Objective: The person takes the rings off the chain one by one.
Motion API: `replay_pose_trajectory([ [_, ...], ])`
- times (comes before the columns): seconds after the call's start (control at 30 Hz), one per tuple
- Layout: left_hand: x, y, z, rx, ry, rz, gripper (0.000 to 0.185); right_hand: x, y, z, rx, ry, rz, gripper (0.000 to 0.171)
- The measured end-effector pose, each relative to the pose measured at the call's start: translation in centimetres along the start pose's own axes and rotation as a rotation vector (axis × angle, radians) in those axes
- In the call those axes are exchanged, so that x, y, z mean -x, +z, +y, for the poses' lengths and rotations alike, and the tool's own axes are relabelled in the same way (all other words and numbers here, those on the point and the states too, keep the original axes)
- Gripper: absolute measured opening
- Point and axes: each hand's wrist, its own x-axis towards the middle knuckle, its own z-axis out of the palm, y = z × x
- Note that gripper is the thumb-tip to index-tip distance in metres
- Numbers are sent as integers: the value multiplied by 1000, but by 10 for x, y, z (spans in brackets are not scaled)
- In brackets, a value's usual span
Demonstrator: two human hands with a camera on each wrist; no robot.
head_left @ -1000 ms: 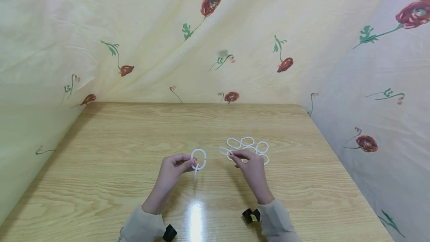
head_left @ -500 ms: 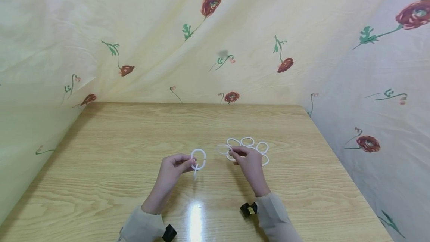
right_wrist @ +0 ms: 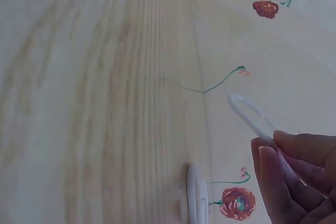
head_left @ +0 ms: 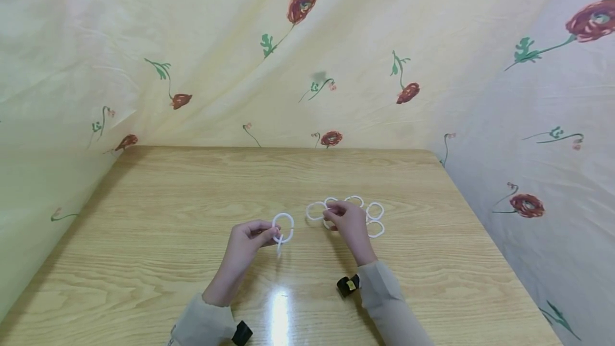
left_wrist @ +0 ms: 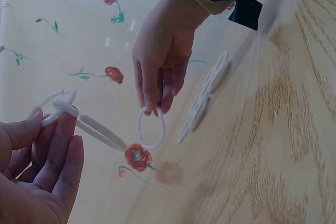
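My left hand [head_left: 247,239] pinches a white, slightly oval plastic ring [head_left: 283,214] between thumb and fingers. A second white ring [head_left: 279,250] is hooked through it and hangs down edge-on; in the left wrist view this hanging ring [left_wrist: 102,132] slants away from the fingers. Further right, my right hand [head_left: 351,226] pinches a single white ring [head_left: 314,220] by its edge, above the table. The right wrist view shows that single ring [right_wrist: 247,115] sticking out past the thumb and fingertips. Between the two hands there is a gap.
Several more white rings [head_left: 375,203] lie flat in a cluster on the wooden table [head_left: 192,186], partly hidden under my right hand. A flowered cloth [head_left: 216,68] hangs behind the table and along its sides. Each wrist carries a small black camera [head_left: 242,332].
My right hand has moved slightly left and away from me over the cluster, and its ring has turned to show more of its round face. My left hand has stayed nearly still.
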Motion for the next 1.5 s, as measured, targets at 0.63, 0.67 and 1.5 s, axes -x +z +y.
replay_pose_trajectory([
  [0.63, -1, -1, -4, 0, 2, 0, 15, -24, 7, 3, 26, 103, -70, 19],
  [0.67, 0, -1, -4, 4, 0, -1, 15, -25, 7, 3, 35, 109, -76, 19],
  [1.5, 1, -2, -3, 19, 22, -50, 18, -56, 7, -1, 242, 123, -145, 13],
])
